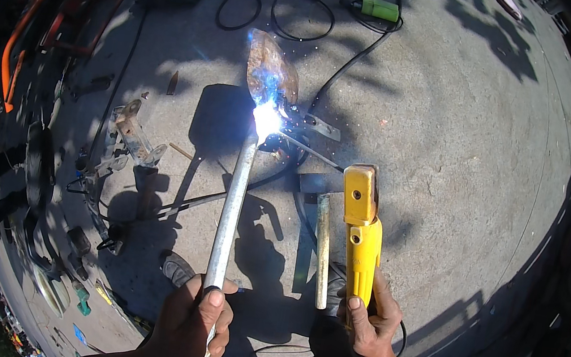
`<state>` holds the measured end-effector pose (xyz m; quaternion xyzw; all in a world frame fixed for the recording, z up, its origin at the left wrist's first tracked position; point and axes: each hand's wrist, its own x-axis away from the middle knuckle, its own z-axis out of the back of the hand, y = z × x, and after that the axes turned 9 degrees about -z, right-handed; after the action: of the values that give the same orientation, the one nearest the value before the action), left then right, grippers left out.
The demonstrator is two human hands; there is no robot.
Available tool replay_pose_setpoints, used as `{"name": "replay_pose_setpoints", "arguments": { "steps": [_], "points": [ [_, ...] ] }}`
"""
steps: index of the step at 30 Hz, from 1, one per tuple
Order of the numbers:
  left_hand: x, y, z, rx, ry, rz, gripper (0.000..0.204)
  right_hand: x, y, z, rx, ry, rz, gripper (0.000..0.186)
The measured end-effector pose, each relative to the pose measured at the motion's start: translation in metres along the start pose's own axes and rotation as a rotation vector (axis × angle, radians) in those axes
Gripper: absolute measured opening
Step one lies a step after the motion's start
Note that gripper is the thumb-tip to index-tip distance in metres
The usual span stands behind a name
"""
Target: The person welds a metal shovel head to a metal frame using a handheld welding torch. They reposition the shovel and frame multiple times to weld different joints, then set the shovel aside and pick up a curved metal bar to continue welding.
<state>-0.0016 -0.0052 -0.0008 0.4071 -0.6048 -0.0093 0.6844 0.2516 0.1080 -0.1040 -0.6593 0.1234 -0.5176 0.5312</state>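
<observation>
My left hand [196, 323] is wrapped round a grey metal pipe [232, 207], which slopes up and away from me. At the pipe's far end sits a rusty, flat metal blade [267, 63]. A blue-white welding arc [267, 120] with sparks glares where the two meet, and its brightness hides the joint. In my right hand [378, 323] is a yellow welding electrode holder [363, 226], gripped by its handle. A thin welding rod [314, 153] runs from the holder's head to the arc. Both hands are closed.
A shorter metal tube [322, 253] stands between my hands. Black cables [337, 69] cross the concrete, near a green power tool [380, 9] at the far side. Left lie a metal bracket [134, 131] and an orange frame [21, 32]. A shoe [178, 268] shows beyond my left hand.
</observation>
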Motion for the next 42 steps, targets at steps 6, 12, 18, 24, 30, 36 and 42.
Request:
{"name": "replay_pose_setpoints", "arguments": {
  "steps": [6,12,18,24,30,36,42],
  "points": [
    [0.0,-0.001,0.0,0.032,0.022,0.019,0.05,0.001,-0.002,0.004,-0.059,-0.004,0.111,0.061],
    [0.0,-0.002,0.002,0.022,0.044,0.014,0.053,0.011,-0.006,0.008,-0.144,0.004,-0.016,0.062],
    [0.0,-0.005,0.001,0.027,0.051,-0.006,0.056,0.003,-0.005,0.005,-0.019,0.033,0.093,0.057],
    [0.0,-0.004,0.002,0.013,0.041,-0.009,0.056,0.002,0.003,0.003,-0.041,0.043,0.027,0.056],
    [0.0,-0.006,0.001,0.013,0.053,-0.034,0.054,0.001,0.005,0.004,0.012,0.025,0.006,0.058],
    [0.0,-0.006,0.0,0.003,0.061,-0.026,0.052,0.001,0.008,0.001,-0.009,0.009,0.005,0.059],
    [0.0,-0.008,0.001,0.007,0.052,-0.05,0.051,-0.001,0.007,-0.002,-0.055,-0.022,0.003,0.061]
  ]
}}
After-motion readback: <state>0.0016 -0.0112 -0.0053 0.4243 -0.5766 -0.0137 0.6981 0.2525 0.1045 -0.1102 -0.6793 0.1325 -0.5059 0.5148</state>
